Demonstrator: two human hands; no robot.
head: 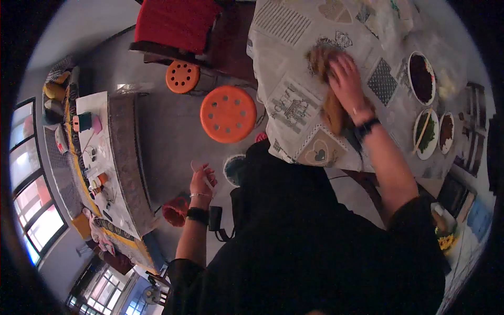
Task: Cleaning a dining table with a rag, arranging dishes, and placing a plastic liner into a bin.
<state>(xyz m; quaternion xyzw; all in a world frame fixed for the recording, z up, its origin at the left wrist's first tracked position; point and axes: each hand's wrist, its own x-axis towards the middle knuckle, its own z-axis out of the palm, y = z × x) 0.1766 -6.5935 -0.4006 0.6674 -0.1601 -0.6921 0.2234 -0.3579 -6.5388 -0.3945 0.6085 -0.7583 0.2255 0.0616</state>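
My right hand (344, 75) lies over a crumpled brown cloth (334, 106) on the table, its fingers pressed into the bunched fabric. Hand and cloth are slightly blurred. Beneath them spreads a patterned tablecloth (293, 104) with hearts and checked patches. Off to the left of my body, my left hand (202, 179) hangs above the floor, fingers loosely bent and apart, with nothing in it.
Along the table's right side stand an oval plate of dark food (421, 78), a plate of green food (427, 134) with chopsticks (422, 132) across it, and a smaller dish (446, 132). Orange stools (228, 114), a red bin (175, 212) and a cluttered low table (106, 165) occupy the left.
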